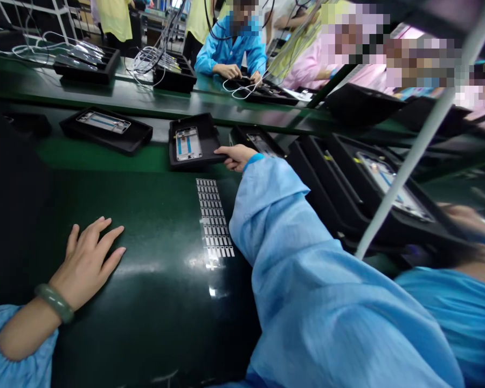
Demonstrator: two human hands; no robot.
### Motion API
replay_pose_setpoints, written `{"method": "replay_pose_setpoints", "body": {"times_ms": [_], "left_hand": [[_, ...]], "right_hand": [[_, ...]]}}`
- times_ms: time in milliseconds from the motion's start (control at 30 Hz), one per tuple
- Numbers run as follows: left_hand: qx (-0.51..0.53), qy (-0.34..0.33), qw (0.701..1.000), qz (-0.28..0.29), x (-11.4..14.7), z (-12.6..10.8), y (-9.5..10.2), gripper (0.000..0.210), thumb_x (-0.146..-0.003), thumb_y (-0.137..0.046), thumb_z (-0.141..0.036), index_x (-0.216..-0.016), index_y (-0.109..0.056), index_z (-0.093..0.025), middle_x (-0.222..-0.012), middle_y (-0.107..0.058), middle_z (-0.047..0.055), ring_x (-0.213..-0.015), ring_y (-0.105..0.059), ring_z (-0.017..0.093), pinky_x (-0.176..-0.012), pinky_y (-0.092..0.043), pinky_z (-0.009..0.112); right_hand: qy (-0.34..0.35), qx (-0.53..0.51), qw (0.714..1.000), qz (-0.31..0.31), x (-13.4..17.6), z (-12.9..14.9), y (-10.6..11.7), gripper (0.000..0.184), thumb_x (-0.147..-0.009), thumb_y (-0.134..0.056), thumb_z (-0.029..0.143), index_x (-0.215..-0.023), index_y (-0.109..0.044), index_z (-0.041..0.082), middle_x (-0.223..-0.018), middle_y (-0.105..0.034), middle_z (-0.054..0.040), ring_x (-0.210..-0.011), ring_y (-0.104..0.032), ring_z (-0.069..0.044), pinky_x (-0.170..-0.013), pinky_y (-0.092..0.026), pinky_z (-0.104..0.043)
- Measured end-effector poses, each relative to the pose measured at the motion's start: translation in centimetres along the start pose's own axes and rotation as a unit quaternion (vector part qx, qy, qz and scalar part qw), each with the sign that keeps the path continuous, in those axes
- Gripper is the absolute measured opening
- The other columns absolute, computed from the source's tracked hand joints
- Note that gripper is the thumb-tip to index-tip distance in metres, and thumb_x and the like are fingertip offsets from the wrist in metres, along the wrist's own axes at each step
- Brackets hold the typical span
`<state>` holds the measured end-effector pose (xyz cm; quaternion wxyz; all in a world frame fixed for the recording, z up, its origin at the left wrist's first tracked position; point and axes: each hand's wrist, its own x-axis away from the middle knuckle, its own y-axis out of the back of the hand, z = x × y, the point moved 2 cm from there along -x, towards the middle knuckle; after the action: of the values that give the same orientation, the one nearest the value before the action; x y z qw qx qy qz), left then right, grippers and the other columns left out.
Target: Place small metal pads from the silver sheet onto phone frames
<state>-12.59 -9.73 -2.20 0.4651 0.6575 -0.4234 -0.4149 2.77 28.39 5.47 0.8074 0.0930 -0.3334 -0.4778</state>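
My right hand (239, 157) reaches far forward and pinches the near right corner of a black tray (208, 141). Inside that tray lies a silvery phone frame (188, 144) with blue strips. Resting on the dark green work surface (153, 302), my left hand (89, 256) has its fingers spread and holds nothing. A green bangle (54, 303) circles the left wrist. Between the hands, nearer the right forearm, a sheet of small pale stickers (215, 218) lies in rows on the surface.
Another black tray with a phone frame (104, 121) sits at the left; one more tray (262, 141) is behind my right hand. Stacked black trays (339, 172) and a slanted white pole (420, 129) stand at the right, near a co-worker's blurred arm (469, 221). Opposite, a person in blue (230, 54) works.
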Motion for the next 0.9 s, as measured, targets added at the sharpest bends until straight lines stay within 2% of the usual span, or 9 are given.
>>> {"method": "replay_pose_setpoints", "body": {"times_ms": [167,300,400,467,533,600,700,833,900], "left_hand": [[0.041,0.008,0.999,-0.016,-0.1,0.3,0.0,0.050,-0.090,-0.033,-0.046,-0.131,-0.042,-0.019,-0.135,-0.044,0.015,-0.132,-0.035,0.031,-0.109,-0.016,0.061],[0.123,0.041,0.990,-0.052,-0.2,-0.3,1.3,0.051,-0.091,-0.033,-0.043,-0.136,-0.034,-0.017,-0.140,-0.036,0.015,-0.134,-0.031,0.028,-0.111,-0.024,0.053],[0.155,0.050,0.985,-0.049,-0.1,-0.8,2.2,0.051,-0.092,-0.033,-0.041,-0.138,-0.030,-0.018,-0.145,-0.027,0.013,-0.137,-0.025,0.026,-0.112,-0.024,0.048],[0.145,0.030,0.988,-0.039,0.1,-1.1,2.4,0.051,-0.092,-0.034,-0.042,-0.138,-0.029,-0.019,-0.147,-0.025,0.012,-0.139,-0.022,0.026,-0.113,-0.022,0.049],[0.115,-0.009,0.993,-0.024,0.3,-1.2,2.3,0.053,-0.091,-0.036,-0.045,-0.137,-0.030,-0.021,-0.147,-0.027,0.010,-0.139,-0.021,0.027,-0.113,-0.019,0.051],[0.076,-0.047,0.996,0.003,0.6,-1.3,2.0,0.058,-0.088,-0.039,-0.051,-0.138,-0.029,-0.023,-0.146,-0.031,0.009,-0.138,-0.022,0.028,-0.114,-0.018,0.053],[0.031,-0.078,0.996,0.040,0.7,-1.4,1.6,0.067,-0.084,-0.043,-0.057,-0.138,-0.028,-0.022,-0.146,-0.032,0.009,-0.138,-0.022,0.029,-0.112,-0.023,0.052],[0.009,-0.075,0.997,0.029,0.4,-1.3,1.0,0.065,-0.084,-0.040,-0.059,-0.135,-0.034,-0.020,-0.139,-0.039,0.013,-0.137,-0.024,0.031,-0.109,-0.029,0.051],[0.001,-0.064,0.998,0.017,0.1,-1.2,0.7,0.065,-0.083,-0.039,-0.059,-0.135,-0.037,-0.019,-0.134,-0.042,0.015,-0.134,-0.029,0.033,-0.107,-0.030,0.053]], "right_hand": [[0.023,-0.052,0.997,0.061,6.6,-1.8,-1.5,0.032,-0.082,-0.058,0.021,-0.063,-0.032,0.021,-0.046,-0.025,0.0108,-0.036,-0.019,-0.002,-0.031,-0.012,-0.013],[0.008,-0.071,0.990,0.118,13.5,-6.7,-4.2,0.027,-0.077,-0.063,0.025,-0.066,-0.039,0.020,-0.046,-0.030,0.0102,-0.035,-0.022,-0.002,-0.031,-0.015,-0.015],[-0.030,-0.086,0.969,0.228,18.8,-10.7,-6.3,0.028,-0.071,-0.069,0.034,-0.076,-0.046,0.019,-0.054,-0.040,0.0090,-0.037,-0.026,-0.002,-0.034,-0.017,-0.016],[-0.046,-0.047,0.954,0.293,21.7,-12.7,-7.0,0.032,-0.070,-0.069,0.042,-0.078,-0.049,0.019,-0.057,-0.041,0.0083,-0.039,-0.029,-0.003,-0.035,-0.020,-0.018],[0.010,0.043,0.950,0.308,23.6,-13.7,-6.8,0.035,-0.069,-0.069,0.048,-0.073,-0.052,0.018,-0.058,-0.045,0.0060,-0.047,-0.037,-0.006,-0.042,-0.029,-0.020],[0.074,0.087,0.956,0.271,24.3,-13.9,-5.8,0.036,-0.074,-0.063,0.052,-0.072,-0.058,0.017,-0.064,-0.052,0.0020,-0.058,-0.045,-0.009,-0.052,-0.037,-0.023],[0.107,-0.026,0.982,0.152,23.7,-14.0,-3.6,0.039,-0.082,-0.050,0.054,-0.078,-0.063,0.016,-0.084,-0.061,-0.0037,-0.072,-0.053,-0.013,-0.061,-0.043,-0.025],[0.086,-0.190,0.977,0.042,22.1,-14.8,-2.6,0.056,-0.083,-0.037,0.067,-0.072,-0.060,0.017,-0.079,-0.063,-0.0043,-0.054,-0.052,-0.009,-0.050,-0.044,-0.024],[0.072,-0.245,0.967,0.018,21.6,-15.3,-3.2,0.049,-0.077,-0.049,0.066,-0.073,-0.056,0.017,-0.076,-0.062,-0.0017,-0.050,-0.053,-0.008,-0.048,-0.047,-0.023]]}}
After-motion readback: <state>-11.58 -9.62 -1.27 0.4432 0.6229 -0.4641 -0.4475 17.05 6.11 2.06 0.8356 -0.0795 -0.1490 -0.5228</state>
